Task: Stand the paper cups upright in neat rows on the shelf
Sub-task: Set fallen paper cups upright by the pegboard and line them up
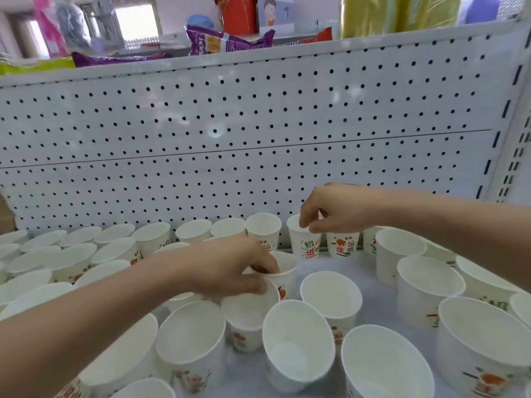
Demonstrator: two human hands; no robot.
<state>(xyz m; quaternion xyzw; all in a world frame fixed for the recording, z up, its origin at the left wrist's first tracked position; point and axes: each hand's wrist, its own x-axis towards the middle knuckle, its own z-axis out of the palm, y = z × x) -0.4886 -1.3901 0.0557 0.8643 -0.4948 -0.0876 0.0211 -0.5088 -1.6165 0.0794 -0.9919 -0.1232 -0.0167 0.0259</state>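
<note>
Several white paper cups with orange and green print stand upright on the white shelf (370, 308). My left hand (230, 265) reaches into the middle of them and pinches the rims of two cups: one nearer me (247, 323) and one behind it (287, 278). My right hand (336, 208) is at the back row and holds the rim of a cup with green print (304, 245); a second cup (343, 244) stands under its fingers. Rows of cups (86, 254) fill the shelf's left side, and more cups (428, 285) stand at the right.
A white pegboard back panel (258, 133) rises behind the cups, with a slotted upright (514, 139) at the right. Above it, an upper shelf holds purple snack bags (227, 41), a red bucket (238, 12) and yellow rolls (373, 15).
</note>
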